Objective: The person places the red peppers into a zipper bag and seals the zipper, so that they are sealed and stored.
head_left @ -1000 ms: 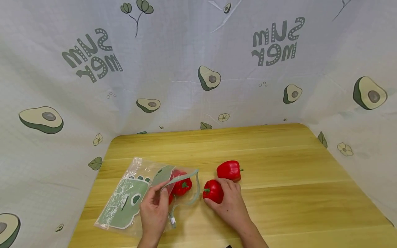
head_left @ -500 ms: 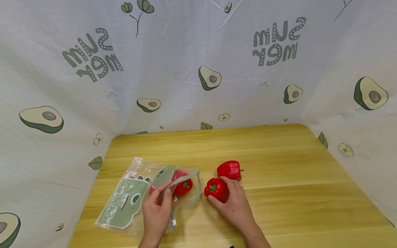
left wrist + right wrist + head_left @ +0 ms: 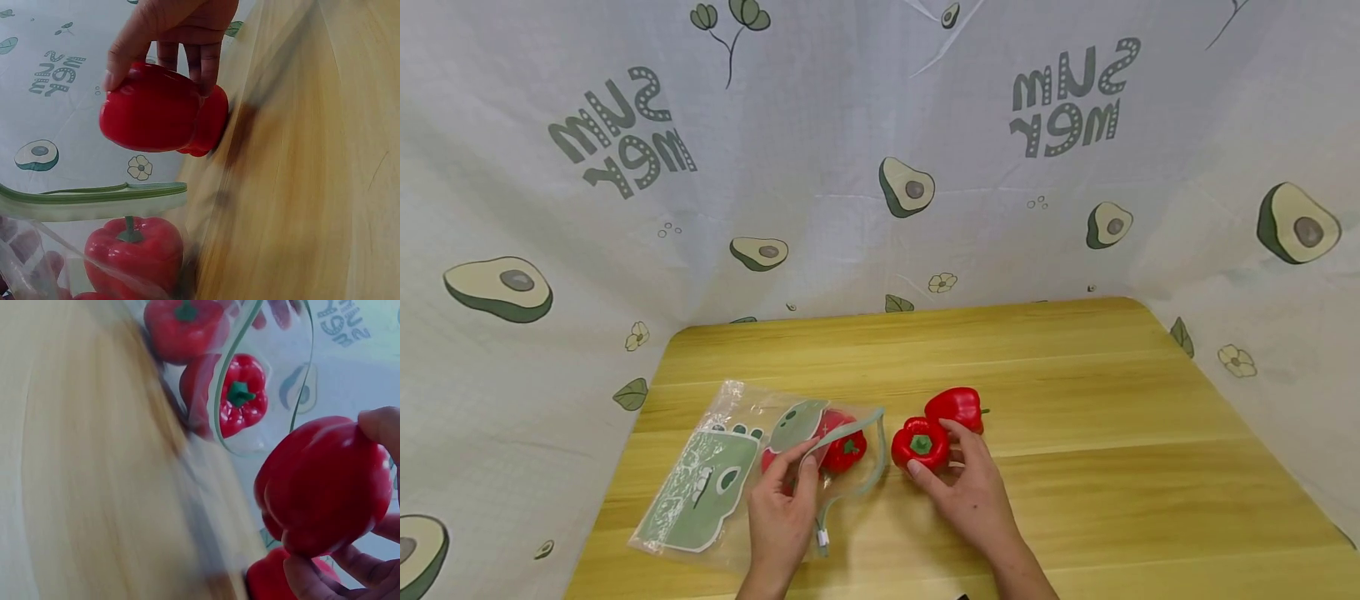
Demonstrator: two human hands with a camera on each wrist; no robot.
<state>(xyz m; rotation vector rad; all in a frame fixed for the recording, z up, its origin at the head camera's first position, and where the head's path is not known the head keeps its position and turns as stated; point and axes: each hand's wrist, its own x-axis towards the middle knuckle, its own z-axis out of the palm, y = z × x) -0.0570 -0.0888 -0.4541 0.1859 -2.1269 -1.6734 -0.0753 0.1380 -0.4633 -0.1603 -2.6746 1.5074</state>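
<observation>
Head view, looking down on a wooden table: a person's two bare hands work near the bottom edge. At about 5 o'clock from centre, the right hand holds a red bell pepper between thumb and curled fingers, its green stem end facing up. Whether this pepper touches the tabletop is hard to tell. Just beyond it, at 1 o'clock, a loose red pepper lies on its side, stem toward 3 o'clock.

At 9 o'clock from the held pepper is a clear zip bag with a green cartoon face. The left hand pinches its pale green rim with thumb and fingers; the mouth gapes toward 3 o'clock. A white slider sits at the mouth's 6 o'clock end.

Right wrist view shows two peppers inside the bag: a stem-out pepper by the opening, and another pepper at 11 o'clock from it.

Behind the table hangs avocado-print cloth.
</observation>
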